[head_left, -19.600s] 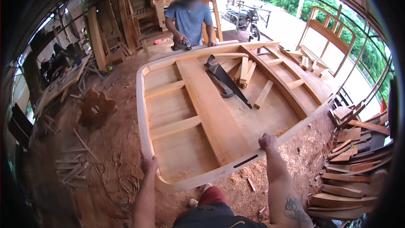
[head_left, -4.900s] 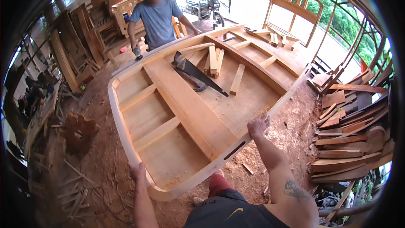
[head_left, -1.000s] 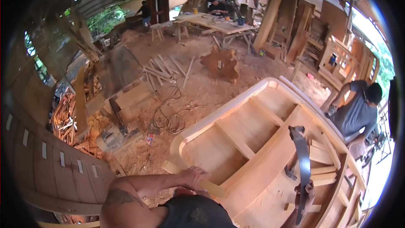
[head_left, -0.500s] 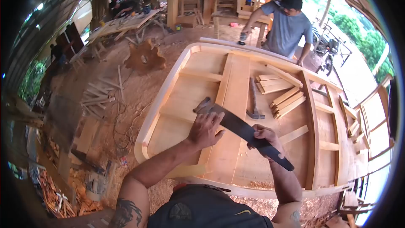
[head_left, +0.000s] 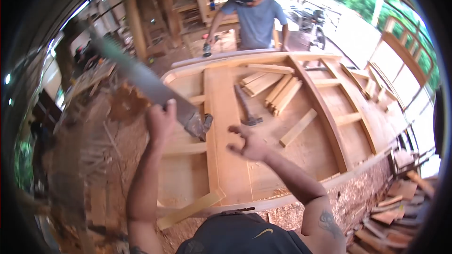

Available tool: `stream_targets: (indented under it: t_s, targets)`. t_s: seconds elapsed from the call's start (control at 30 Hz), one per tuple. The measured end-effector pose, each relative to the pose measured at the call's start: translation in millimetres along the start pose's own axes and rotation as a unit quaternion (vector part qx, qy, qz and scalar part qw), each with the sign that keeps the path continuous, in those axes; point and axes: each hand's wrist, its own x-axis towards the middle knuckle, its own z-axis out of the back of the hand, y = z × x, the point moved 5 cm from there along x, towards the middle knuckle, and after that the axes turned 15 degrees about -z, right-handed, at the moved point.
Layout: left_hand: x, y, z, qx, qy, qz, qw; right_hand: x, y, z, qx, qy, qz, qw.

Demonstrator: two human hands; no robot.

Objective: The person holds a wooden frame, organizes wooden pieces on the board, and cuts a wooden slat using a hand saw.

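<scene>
My left hand (head_left: 161,121) grips a handsaw (head_left: 155,87) by its blade near the handle end. The blade slants up to the left, its far end smeared by motion, while the worn handle (head_left: 198,127) points down to the right. My right hand (head_left: 247,143) is off the saw, fingers apart, above a large wooden frame panel (head_left: 230,169). Just beyond that hand a hammer (head_left: 246,106) lies on the panel. Short wooden strips (head_left: 285,91) are grouped behind it, and a single strip (head_left: 299,128) rests to the right.
Across the panel a person in a grey shirt (head_left: 259,23) holds a dark tool (head_left: 207,49) at the far edge. A loose board (head_left: 190,208) overhangs the near edge. Scrap wood (head_left: 395,216) is heaped at lower right; shavings (head_left: 301,209) cover the ground.
The saw has swung round, its handle now toward the panel's middle and its blade up left. My right hand has let go of the blade; my left hand now grips it. The view has turned right.
</scene>
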Motion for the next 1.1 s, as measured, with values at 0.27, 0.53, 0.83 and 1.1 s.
stream_targets:
  t_s: [0.27,0.53,0.83,1.1]
  targets:
    - [-60,80,-25,-0.362,-0.046,0.270,0.891,-51,-16,-47,-0.098,-0.120,0.103,0.983]
    - [-96,71,-25,-0.425,0.026,0.351,0.834,-75,-27,-40,-0.146,-0.196,0.064,0.968]
    - [-128,44,-28,-0.557,0.154,0.288,0.763,-119,1,-26,-0.124,-0.264,0.143,0.946]
    - [-308,79,-24,0.021,0.508,-0.118,0.853,-197,-18,-1,0.056,-0.324,-0.041,0.944]
